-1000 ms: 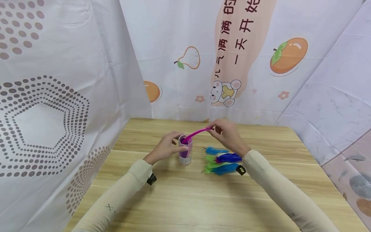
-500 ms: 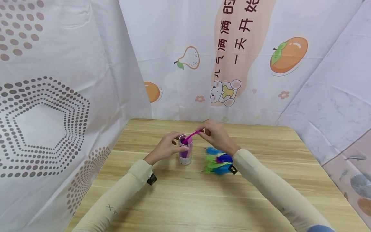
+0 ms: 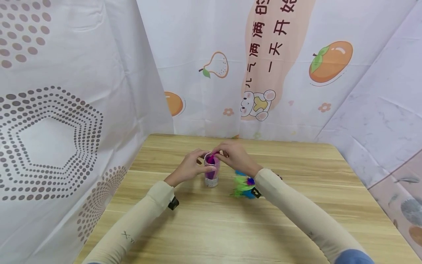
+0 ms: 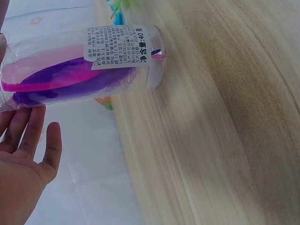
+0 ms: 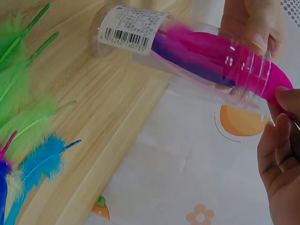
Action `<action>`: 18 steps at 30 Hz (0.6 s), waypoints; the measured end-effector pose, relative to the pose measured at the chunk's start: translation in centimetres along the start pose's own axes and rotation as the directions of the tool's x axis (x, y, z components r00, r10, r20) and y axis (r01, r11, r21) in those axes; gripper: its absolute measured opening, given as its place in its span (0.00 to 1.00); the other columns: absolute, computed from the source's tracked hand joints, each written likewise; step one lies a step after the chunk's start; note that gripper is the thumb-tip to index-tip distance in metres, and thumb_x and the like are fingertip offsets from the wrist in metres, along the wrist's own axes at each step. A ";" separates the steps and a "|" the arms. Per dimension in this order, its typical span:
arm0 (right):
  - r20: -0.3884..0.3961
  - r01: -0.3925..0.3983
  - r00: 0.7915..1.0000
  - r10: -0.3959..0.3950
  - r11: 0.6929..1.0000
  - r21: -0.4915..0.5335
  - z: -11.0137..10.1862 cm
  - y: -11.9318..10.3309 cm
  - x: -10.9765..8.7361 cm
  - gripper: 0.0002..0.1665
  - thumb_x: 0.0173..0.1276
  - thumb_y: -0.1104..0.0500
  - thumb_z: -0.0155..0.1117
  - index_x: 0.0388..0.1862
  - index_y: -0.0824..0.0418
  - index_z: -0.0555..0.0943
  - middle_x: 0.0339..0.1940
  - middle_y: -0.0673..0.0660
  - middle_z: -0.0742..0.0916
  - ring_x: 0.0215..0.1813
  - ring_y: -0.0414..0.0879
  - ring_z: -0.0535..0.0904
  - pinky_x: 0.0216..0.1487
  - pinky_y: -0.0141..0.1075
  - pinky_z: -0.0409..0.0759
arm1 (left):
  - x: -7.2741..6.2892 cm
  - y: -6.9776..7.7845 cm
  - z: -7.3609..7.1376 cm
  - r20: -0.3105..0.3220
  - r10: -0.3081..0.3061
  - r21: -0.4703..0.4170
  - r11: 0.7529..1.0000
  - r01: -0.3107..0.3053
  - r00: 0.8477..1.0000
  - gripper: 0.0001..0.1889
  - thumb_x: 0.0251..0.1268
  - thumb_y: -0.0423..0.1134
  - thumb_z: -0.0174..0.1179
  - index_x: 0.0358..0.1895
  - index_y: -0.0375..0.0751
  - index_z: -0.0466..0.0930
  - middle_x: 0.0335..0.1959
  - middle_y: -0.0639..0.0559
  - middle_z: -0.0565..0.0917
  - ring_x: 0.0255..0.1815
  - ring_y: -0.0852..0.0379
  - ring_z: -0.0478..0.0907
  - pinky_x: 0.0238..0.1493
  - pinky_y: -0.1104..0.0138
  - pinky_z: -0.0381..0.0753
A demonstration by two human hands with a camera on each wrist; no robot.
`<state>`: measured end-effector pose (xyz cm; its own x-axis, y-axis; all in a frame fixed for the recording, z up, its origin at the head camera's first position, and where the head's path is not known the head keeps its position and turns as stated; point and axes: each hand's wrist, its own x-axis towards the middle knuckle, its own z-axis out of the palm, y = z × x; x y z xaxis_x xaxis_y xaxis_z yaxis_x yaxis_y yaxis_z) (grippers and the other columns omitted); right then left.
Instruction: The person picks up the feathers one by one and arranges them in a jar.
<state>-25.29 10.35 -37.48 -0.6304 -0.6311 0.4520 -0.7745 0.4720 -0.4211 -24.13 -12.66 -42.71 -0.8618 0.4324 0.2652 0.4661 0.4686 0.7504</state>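
On my feed I've got the left hand [image 3: 189, 167] gripping a clear jar [image 3: 213, 174], right hand [image 3: 234, 157] pinching a pink feather [image 5: 277, 81] that's partway inside it.

The head view looks forward and down from farther off; both wrist views, close and sideways, share the jar [image 4: 117, 48].

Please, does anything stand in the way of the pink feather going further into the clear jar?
Nothing visible blocks it: the pink feather, pinched by the right hand, is already partly inside the clear jar. There, a purple feather lies alongside it.
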 end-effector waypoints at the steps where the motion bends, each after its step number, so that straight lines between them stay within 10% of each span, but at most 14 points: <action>1: 0.004 0.007 1.000 -0.007 1.000 -0.002 0.1 0.0 0.1 0.07 0.72 0.63 0.70 0.47 0.57 0.90 0.42 0.48 0.89 0.35 0.39 0.77 0.35 0.33 0.78 | 0.0 0.0 0.0 0.000 0.000 0.002 1.000 0.000 1.000 0.28 0.61 0.56 0.74 0.62 0.52 0.82 0.52 0.58 0.81 0.52 0.58 0.76 0.50 0.60 0.82; 18: 0.001 -0.030 1.000 0.030 1.000 0.002 1.0 0.1 0.3 0.05 0.71 0.61 0.72 0.44 0.57 0.89 0.42 0.48 0.90 0.31 0.38 0.76 0.31 0.32 0.76 | 0.0 0.0 0.0 0.002 0.007 -0.005 1.000 -0.007 1.000 0.27 0.61 0.54 0.75 0.62 0.52 0.82 0.55 0.58 0.81 0.55 0.59 0.77 0.51 0.60 0.82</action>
<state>-25.45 9.62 -38.16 -0.6534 -0.6171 0.4384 -0.7550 0.4894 -0.4364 -24.15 -12.61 -42.72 -0.8580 0.4372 0.2696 0.4713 0.4614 0.7516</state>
